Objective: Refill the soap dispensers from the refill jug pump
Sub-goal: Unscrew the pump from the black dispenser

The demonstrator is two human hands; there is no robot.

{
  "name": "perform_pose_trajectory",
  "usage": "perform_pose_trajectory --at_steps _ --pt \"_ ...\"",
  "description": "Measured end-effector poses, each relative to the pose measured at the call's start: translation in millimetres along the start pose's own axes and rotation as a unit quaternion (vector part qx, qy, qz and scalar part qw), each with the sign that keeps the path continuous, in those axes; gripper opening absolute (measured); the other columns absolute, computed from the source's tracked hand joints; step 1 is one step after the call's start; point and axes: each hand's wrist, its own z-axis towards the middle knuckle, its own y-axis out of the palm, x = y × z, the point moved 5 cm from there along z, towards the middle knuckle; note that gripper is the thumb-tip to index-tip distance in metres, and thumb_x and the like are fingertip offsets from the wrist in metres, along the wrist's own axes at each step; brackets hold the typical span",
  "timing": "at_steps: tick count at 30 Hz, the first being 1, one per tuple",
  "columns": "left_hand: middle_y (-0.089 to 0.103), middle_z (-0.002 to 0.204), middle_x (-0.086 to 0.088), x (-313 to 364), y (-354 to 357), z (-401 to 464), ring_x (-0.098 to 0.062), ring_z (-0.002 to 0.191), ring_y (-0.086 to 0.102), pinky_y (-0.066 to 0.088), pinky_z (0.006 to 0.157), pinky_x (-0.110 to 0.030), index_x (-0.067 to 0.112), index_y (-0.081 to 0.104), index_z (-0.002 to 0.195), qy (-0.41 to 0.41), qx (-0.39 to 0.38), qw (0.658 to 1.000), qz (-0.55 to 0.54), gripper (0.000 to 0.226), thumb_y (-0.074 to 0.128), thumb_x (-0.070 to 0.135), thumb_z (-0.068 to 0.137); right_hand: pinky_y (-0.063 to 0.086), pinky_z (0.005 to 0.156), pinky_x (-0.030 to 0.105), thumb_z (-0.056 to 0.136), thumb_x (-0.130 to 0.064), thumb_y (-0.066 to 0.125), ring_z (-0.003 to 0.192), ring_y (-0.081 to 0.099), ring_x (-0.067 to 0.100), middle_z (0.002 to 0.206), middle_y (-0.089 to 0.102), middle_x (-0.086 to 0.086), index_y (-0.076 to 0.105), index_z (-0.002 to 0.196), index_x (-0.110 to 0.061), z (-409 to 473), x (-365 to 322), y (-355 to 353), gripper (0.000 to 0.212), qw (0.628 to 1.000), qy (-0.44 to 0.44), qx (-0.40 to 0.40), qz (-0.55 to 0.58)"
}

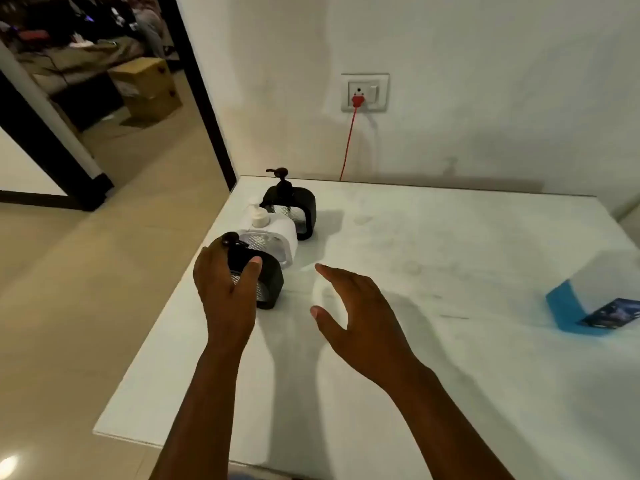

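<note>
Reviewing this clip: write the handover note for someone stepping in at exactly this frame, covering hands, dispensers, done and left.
Left hand grips the nearest black dispenser at the table's left edge.
Right hand is open, hovering beside it, holding nothing.
White dispenser and far black dispenser stand in a row behind.
No refill jug in view.
Done: no sign of any refilling.
Left: find the jug, refill all three.

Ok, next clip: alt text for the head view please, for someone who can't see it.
The left hand grips the nearest black soap dispenser on a white table, while the right hand hovers open beside it. A white dispenser and another black dispenser line up behind; a blue and white box sits far right.
</note>
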Motion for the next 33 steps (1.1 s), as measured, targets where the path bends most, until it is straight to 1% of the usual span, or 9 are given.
perform_pose_trajectory --at_steps 4,10,15,20,23,25,27,30,33 --pt "0.063 0.142 -0.011 -14.3 2.9 6.7 -0.039 0.14 0.052 0.041 0.119 -0.063 0.012 0.059 0.146 -0.008 -0.025 1.0 0.011 0.065 0.056 0.049 0.094 0.037 0.109 0.026 0.096 -0.049 0.052 0.131 0.039 0.003 0.142 0.047 -0.019 0.032 0.148 -0.039 3.4 3.5 2.1 0.057 1.0 0.002 -0.008 0.016" --pt "0.071 0.134 -0.009 -14.9 3.5 6.6 -0.033 0.128 0.063 0.048 0.112 -0.051 0.012 0.066 0.141 0.022 -0.013 0.998 0.051 0.042 0.059 0.031 0.105 0.041 0.105 0.028 0.096 -0.047 0.053 0.123 0.047 0.004 0.135 0.053 -0.018 0.036 0.147 -0.04 3.4 1.1 -5.8 0.054 1.0 0.007 -0.004 0.029" --pt "0.071 0.139 -0.01 -0.3 23.5 -0.2 -0.033 0.134 0.061 0.046 0.115 -0.046 0.009 0.068 0.142 0.049 -0.071 0.994 0.07 0.043 0.074 0.025 0.102 0.051 0.098 0.032 0.093 -0.044 0.06 0.115 0.057 0.004 0.129 0.06 -0.016 0.049 0.139 -0.036 18.4 -10.3 -30.7 0.048 0.997 0.008 0.015 0.074" --pt "0.074 0.128 0.0 37.4 56.1 -28.7 -0.024 0.123 0.067 0.053 0.109 -0.045 0.021 0.072 0.132 0.114 -0.13 0.985 0.003 0.039 0.072 0.035 0.096 0.052 0.097 0.031 0.092 -0.038 0.065 0.113 0.059 0.007 0.125 0.065 -0.013 0.059 0.13 -0.032 23.9 -6.3 -43.3 0.039 0.994 0.018 0.07 0.082" --pt "0.071 0.114 0.03 55.8 71.1 -45.2 -0.003 0.115 0.067 0.051 0.103 -0.025 0.045 0.071 0.12 0.131 -0.127 0.982 -0.039 0.031 0.072 0.026 0.094 0.052 0.095 0.028 0.09 -0.041 0.066 0.107 0.06 0.009 0.118 0.067 -0.01 0.062 0.126 -0.027 25.1 4.0 -46.7 0.038 0.995 0.03 0.086 0.044" --pt "0.068 0.106 0.042 63.4 79.1 -54.7 0.009 0.111 0.065 0.046 0.099 -0.012 0.046 0.07 0.121 0.123 -0.12 0.983 -0.057 0.04 0.072 0.02 0.091 0.051 0.095 0.028 0.087 -0.044 0.069 0.106 0.061 0.011 0.117 0.068 -0.008 0.064 0.123 -0.026 26.7 13.7 -51.7 0.04 0.995 0.052 0.081 0.036" --pt "0.071 0.103 0.036 66.6 88.4 -62.3 0.005 0.108 0.067 0.048 0.098 -0.015 0.042 0.075 0.117 0.115 -0.107 0.985 -0.067 0.036 0.074 0.019 0.089 0.053 0.093 0.029 0.082 -0.045 0.074 0.102 0.062 0.01 0.112 0.069 -0.009 0.065 0.117 -0.027 27.1 23.2 -57.9 0.041 0.993 0.071 0.076 0.047" --pt "0.073 0.107 0.021 68.4 100.1 -73.6 -0.007 0.107 0.071 0.054 0.098 -0.029 0.029 0.081 0.114 0.12 -0.097 0.986 -0.067 0.028 0.077 0.018 0.088 0.053 0.083 0.021 0.075 -0.042 0.082 0.09 0.062 0.001 0.099 0.069 -0.018 0.065 0.102 -0.032 24.6 35.9 -67.2 0.034 0.988 0.102 0.086 0.081" --pt "0.071 0.107 0.027 70.0 108.6 -78.9 0.005 0.106 0.067 0.054 0.097 -0.026 0.031 0.078 0.117 0.118 -0.132 0.982 -0.065 0.034 0.076 0.018 0.086 0.057 0.083 0.028 0.071 -0.041 0.084 0.091 0.064 0.003 0.093 0.068 -0.018 0.064 0.095 -0.031 23.1 47.4 -70.0 0.032 0.983 0.134 0.097 0.084"
